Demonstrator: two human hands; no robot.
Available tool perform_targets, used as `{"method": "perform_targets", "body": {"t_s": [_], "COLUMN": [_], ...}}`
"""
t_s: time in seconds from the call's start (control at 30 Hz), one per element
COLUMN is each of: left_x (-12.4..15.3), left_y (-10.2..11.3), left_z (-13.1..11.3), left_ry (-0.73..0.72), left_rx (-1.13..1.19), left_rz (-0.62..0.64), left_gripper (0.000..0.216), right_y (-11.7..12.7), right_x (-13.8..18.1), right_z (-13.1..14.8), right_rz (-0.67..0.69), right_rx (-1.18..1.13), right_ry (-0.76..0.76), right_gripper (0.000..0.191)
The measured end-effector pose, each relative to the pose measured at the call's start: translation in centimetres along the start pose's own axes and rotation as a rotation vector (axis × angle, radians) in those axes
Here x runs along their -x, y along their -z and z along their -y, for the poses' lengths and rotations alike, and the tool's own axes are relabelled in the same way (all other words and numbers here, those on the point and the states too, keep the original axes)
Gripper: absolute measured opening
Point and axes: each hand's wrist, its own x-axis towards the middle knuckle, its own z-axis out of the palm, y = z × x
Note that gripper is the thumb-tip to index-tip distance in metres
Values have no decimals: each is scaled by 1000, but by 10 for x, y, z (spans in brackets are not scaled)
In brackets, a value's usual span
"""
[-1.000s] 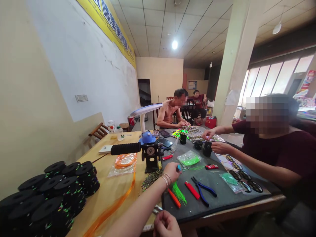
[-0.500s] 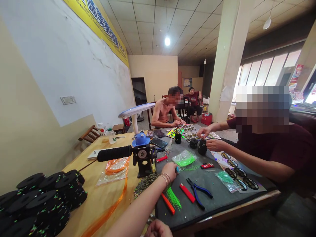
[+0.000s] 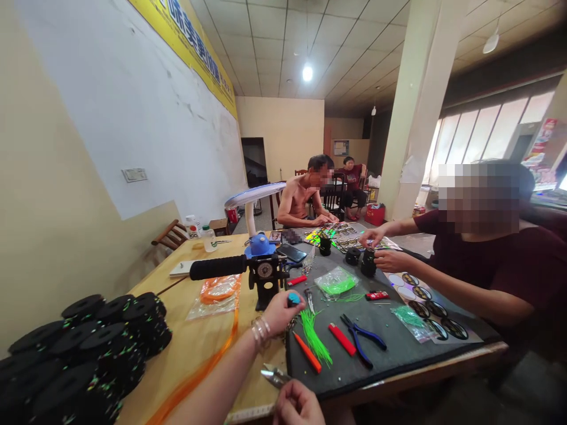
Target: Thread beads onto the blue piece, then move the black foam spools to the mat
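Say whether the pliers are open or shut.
Open: the pliers lie on the dark mat with their blue handles spread well apart.

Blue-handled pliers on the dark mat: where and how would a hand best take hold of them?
Probably by both handles, behind the pivot, from the near right. The pliers lie on the mat with handles splayed that way and nose pointing away to the left; the red lighter crowds their left side.
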Motion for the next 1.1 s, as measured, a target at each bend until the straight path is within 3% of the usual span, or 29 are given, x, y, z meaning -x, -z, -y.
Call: {"method": "perform_targets", "body": {"t_s": [0.13,0.2,0.33,0.5,0.7,1.1], "left_x": [90,129,175,188,187,183], "left_y": [18,15,2,-8,-10,-9], "left_z": [12,18,27,30,32,24], "left_ry": [108,241,352,332,286,287], "left_rx": [212,537,800,954,1016,939], "left_rz": [-43,-74,-225,-134,-99,-107], "left_gripper": [37,45,51,45,42,43], "right_y": [3,-2,-21,-38,-38,-33], "right_x": [9,15,26,32,30,34], "right_z": [13,21,33,39,38,44], "right_rz": [57,66,151,189,145,158], "right_rx": [-33,-61,-88,-108,-161,-184], "right_ry": [-50,-66,-125,-172,-219,-240], "right_gripper": [59,58,51,47,40,29]}}
